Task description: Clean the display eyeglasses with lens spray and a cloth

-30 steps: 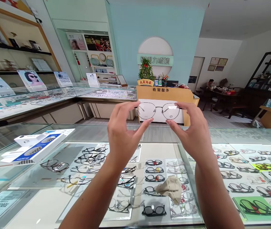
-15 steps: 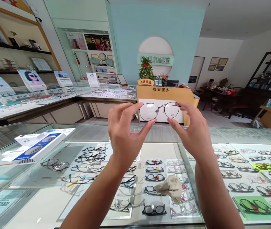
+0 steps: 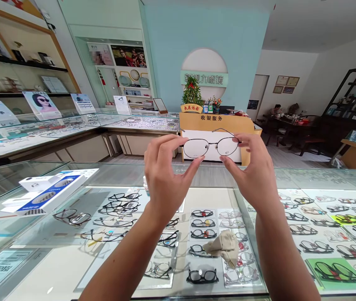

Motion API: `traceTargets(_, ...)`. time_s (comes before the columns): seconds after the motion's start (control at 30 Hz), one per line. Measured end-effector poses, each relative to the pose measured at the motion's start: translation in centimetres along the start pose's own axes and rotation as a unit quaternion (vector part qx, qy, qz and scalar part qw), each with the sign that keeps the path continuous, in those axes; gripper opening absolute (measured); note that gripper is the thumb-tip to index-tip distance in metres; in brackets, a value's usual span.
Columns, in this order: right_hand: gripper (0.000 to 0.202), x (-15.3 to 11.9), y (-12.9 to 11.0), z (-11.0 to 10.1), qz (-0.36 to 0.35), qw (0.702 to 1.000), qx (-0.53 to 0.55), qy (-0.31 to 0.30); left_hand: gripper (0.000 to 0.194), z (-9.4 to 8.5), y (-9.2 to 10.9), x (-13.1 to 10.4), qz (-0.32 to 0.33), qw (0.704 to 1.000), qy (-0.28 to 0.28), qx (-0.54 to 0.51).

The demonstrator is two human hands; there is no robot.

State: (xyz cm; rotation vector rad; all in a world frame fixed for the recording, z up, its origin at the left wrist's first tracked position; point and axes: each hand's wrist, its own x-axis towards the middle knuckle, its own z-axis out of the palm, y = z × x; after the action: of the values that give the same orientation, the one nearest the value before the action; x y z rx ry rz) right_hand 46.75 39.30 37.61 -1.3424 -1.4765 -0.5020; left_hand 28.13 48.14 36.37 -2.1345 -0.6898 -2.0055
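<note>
A pair of thin dark-rimmed eyeglasses (image 3: 212,144) is held up in front of me between both hands, above the glass counter. My left hand (image 3: 168,167) pinches the left rim between thumb and fingers. On the other side, my right hand (image 3: 249,165) grips the right rim the same way, thumb below and fingers above. The temples point away from me, and one rises behind the right lens. Small print shows on the lenses. Below the hands, a crumpled beige cloth (image 3: 224,247) lies over some of the displayed frames.
Under my arms stretches a glass display counter (image 3: 55,259) with rows of eyeglasses (image 3: 203,276). A blue-and-white box (image 3: 50,194) sits at its left. Beyond are a wooden cashier desk (image 3: 228,119), another glass showcase (image 3: 134,121) and a person (image 3: 276,109) at a far table.
The eyeglasses have tilted, so a temple now shows above the right lens and the front sits slightly lower. Both hands have shifted slightly right, still pinching the rims.
</note>
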Motion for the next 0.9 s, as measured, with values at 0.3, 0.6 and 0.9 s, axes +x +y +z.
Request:
traceTargets(0.3, 0.032, -0.1, -0.7, -0.3, 0.000, 1.000, 0.002, -0.002, 0.046, 0.0, -1.2, 0.3, -0.088, 0.990, -0.062, -0.086)
traceTargets(0.6, 0.032, -0.2, -1.1, -0.2, 0.003, 1.000, 0.000, 0.000, 0.048, 0.4, -2.2, 0.3, -0.150, 0.970, -0.105, -0.161)
traceTargets(0.9, 0.048, -0.3, 0.4, 0.3, 0.027, 0.999, 0.009, -0.041, 0.044, 0.0, 0.3, 0.0, -0.075, 0.996, -0.028, -0.042)
